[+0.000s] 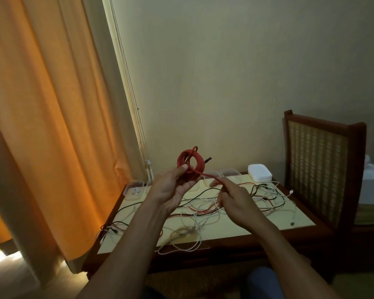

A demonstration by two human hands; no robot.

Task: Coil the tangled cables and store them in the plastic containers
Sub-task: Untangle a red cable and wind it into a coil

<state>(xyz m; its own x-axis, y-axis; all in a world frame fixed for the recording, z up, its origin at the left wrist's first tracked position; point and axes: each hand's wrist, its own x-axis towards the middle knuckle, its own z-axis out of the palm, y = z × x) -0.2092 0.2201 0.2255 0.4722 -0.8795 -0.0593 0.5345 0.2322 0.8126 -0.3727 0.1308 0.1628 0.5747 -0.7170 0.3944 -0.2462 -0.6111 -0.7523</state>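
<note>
My left hand (175, 188) grips a coil of red cable (190, 162) held up above the table, with a dark plug sticking out to the right of the coil. A loose red strand runs from the coil down to my right hand (231, 198), which pinches it. Beneath both hands lies a tangle of white, black and red cables (205, 209) spread over the pale tabletop (268, 219). Clear plastic containers stand along the table's far edge, one (134, 189) at the far left with small white items in it, others (230, 172) partly hidden behind the coil.
A stack of white lids (260, 172) sits at the table's back right. A wooden chair with a woven back (317, 169) stands right of the table. An orange curtain (52, 126) hangs at the left. Some cables (181, 247) droop over the table's near edge.
</note>
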